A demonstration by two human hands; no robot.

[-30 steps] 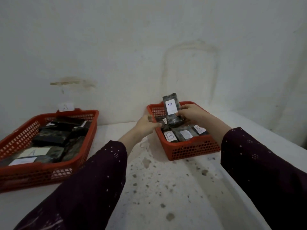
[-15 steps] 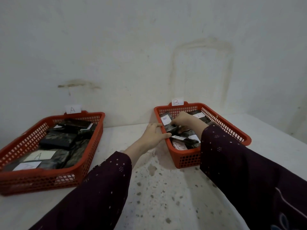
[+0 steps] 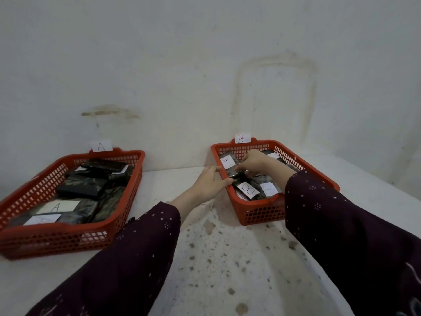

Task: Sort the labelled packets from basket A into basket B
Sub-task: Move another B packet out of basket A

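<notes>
Here, two red baskets sit on a white, spotty surface (image 3: pixel 205 258) by the wall. Basket A (image 3: pixel 68 238) is on the left, with a paper tag (image 3: pixel 101 145) marked A at its back rim. It holds a pile of dark packets (image 3: pixel 86 188); two at the front have white labels, and one label clearly shows an A.

Basket B (image 3: pixel 257 213) is on the right, and it has a B tag (image 3: pixel 242 138) at its back. The person's right hand (image 3: pixel 255 161) reaches inside it. Its fingers (image 3: pixel 242 165) pinch a dark packet with a small B label (image 3: pixel 229 164), which lies tilted near the back left corner of basket B, on top of other packets. Two more B-labelled packets (image 3: pixel 249 189) lie at the front.

The left hand (image 3: pixel 210 183) rests on the left rim of basket B. Its fingers are loose and spread, curled lightly over the rim and holding no packet. Both arms wear dark purple sleeves (image 3: pixel 136 258) with little pale dots.
</notes>
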